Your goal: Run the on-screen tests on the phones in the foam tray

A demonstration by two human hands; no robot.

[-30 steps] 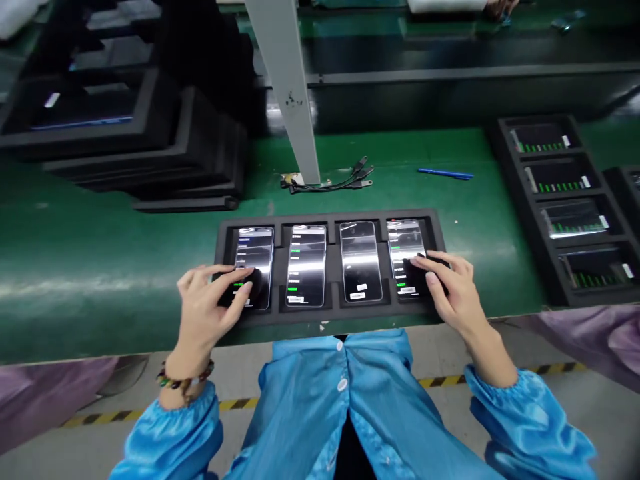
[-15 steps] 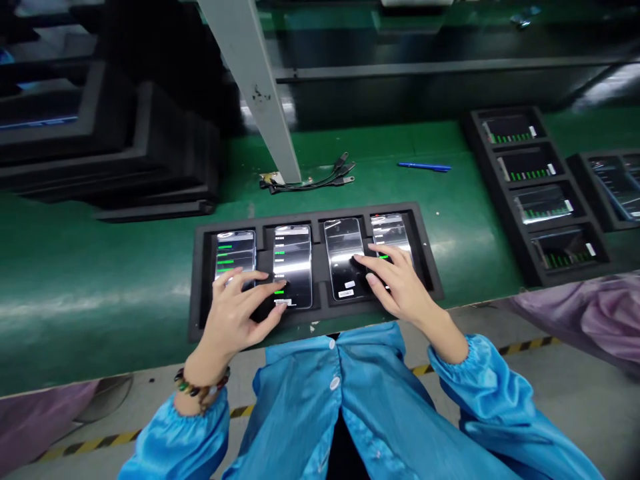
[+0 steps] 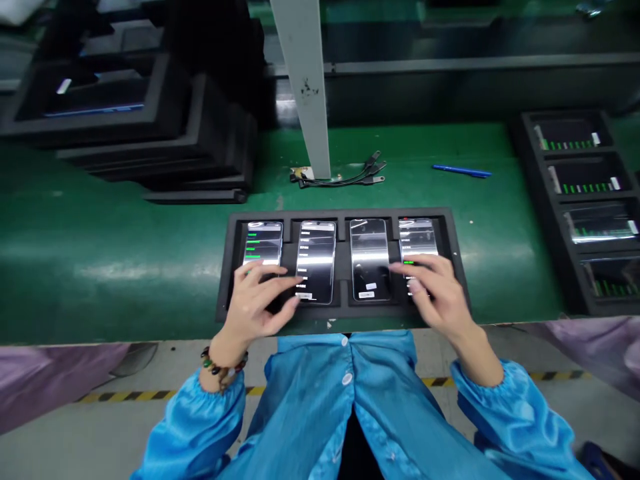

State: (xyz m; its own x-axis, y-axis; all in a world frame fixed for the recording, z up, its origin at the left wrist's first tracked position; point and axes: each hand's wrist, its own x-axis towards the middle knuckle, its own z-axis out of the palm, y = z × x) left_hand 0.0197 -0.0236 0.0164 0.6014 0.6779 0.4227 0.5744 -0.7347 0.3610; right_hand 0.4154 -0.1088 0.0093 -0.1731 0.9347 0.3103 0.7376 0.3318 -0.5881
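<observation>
L hand [image 3: 255,303] — loosely spread at 2nd phone [image 3: 319,257], touch unclear; R hand [image 3: 439,293] — likewise, over 4th phone [image 3: 418,233].

Green desk [image 3: 125,240], glossy, pale glare patches left and right. Grey post [image 3: 306,87] rises from it near the back, paint chipped dark partway up. Grey rail [image 3: 425,64] runs across behind, dark strip [image 3: 425,100] below. Floor [image 3: 125,433] light grey, yellow-black tape [image 3: 150,395] parallel to desk front.
</observation>
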